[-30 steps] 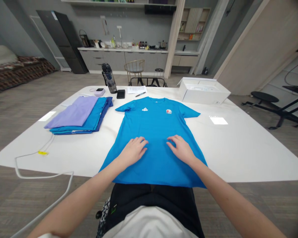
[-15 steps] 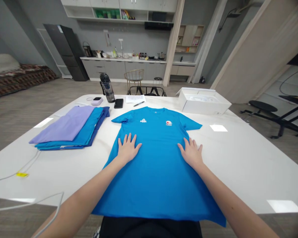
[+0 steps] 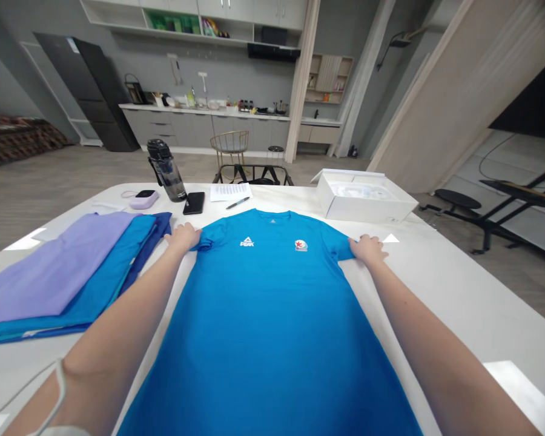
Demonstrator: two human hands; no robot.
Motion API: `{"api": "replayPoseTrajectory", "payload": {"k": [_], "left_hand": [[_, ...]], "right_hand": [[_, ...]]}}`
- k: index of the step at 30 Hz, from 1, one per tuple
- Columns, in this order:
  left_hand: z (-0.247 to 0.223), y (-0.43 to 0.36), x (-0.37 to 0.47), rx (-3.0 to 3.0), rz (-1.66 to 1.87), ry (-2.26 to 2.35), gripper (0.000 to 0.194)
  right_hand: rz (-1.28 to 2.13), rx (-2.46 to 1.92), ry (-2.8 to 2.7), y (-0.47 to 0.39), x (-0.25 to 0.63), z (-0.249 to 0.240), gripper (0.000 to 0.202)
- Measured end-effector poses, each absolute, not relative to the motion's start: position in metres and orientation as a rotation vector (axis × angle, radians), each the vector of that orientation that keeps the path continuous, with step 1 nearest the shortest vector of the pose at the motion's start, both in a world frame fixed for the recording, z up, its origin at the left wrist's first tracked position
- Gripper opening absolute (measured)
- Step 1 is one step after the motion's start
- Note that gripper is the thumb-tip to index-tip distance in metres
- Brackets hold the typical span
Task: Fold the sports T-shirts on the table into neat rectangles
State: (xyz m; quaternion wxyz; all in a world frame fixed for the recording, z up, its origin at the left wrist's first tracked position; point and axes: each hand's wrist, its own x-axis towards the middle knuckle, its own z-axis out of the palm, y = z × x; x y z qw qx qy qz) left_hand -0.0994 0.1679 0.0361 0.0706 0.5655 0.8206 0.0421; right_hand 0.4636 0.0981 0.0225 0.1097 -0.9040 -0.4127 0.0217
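A blue T-shirt [image 3: 272, 303] lies spread front up on the white table, its collar at the far side and two small prints on its chest. My left hand [image 3: 184, 237] is at the end of the left sleeve, its fingers closed on the fabric edge. At the tip of the other sleeve, my right hand [image 3: 367, 248] pinches the cloth between thumb and fingers. Left of the shirt is a stack of folded clothes [image 3: 63, 260], lavender on top with blue ones beneath, close to my left forearm.
Behind the shirt on the table [image 3: 445, 290] stand a dark bottle [image 3: 167, 172], a phone [image 3: 194, 203], a lavender device [image 3: 144, 199], a paper [image 3: 231, 191] with a pen [image 3: 237, 203], and an open white box [image 3: 366, 197]. A cable crosses my left forearm.
Both hands have moved forward and outward from the shirt's body to its sleeve ends, and their spread fingers have closed on the sleeves. The view has shifted closer.
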Motion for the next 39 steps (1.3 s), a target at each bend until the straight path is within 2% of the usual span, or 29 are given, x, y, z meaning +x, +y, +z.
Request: {"api": "replayPoseTrajectory", "payload": {"k": [3, 7, 12, 16, 19, 25, 27, 30, 34, 36, 39], "left_hand": [[0.024, 0.189, -0.108, 1.710, 0.045, 2.458, 0.055], [0.015, 0.207, -0.112, 1.822, -0.086, 2.242, 0.042], [0.018, 0.221, -0.115, 1.998, 0.249, 2.188, 0.040], [0.021, 0.231, -0.120, 1.985, 0.260, 2.311, 0.043], [0.020, 0.235, -0.128, 1.942, 0.164, 2.385, 0.047], [0.024, 0.245, -0.116, 1.940, 0.050, 2.308, 0.066], [0.023, 0.252, -0.096, 2.030, 0.063, 2.217, 0.062], [0.019, 0.264, -0.063, 2.140, 0.101, 2.154, 0.054], [0.017, 0.278, -0.028, 2.112, 0.067, 2.144, 0.043], [0.018, 0.283, -0.018, 2.090, 0.046, 2.130, 0.033], [0.018, 0.289, -0.009, 2.132, 0.140, 2.150, 0.028]], "right_hand": [[0.189, -2.706, -1.234, 0.113, 0.484, 0.011, 0.050], [0.251, -2.629, -1.389, 0.130, 0.499, 0.001, 0.037], [0.043, -2.464, -1.522, 0.149, 0.511, 0.000, 0.034], [-0.138, -2.399, -1.561, 0.164, 0.516, 0.000, 0.033], [-0.150, -2.460, -1.494, 0.168, 0.517, -0.001, 0.034], [-0.291, -2.483, -1.488, 0.164, 0.488, 0.014, 0.037], [-0.274, -2.369, -1.689, 0.169, 0.459, 0.021, 0.038], [-0.019, -2.169, -1.983, 0.185, 0.406, 0.027, 0.041], [0.165, -2.278, -1.949, 0.216, 0.354, 0.023, 0.058], [0.178, -2.321, -1.910, 0.230, 0.343, 0.019, 0.053], [0.187, -2.314, -1.899, 0.247, 0.337, 0.014, 0.034]]}}
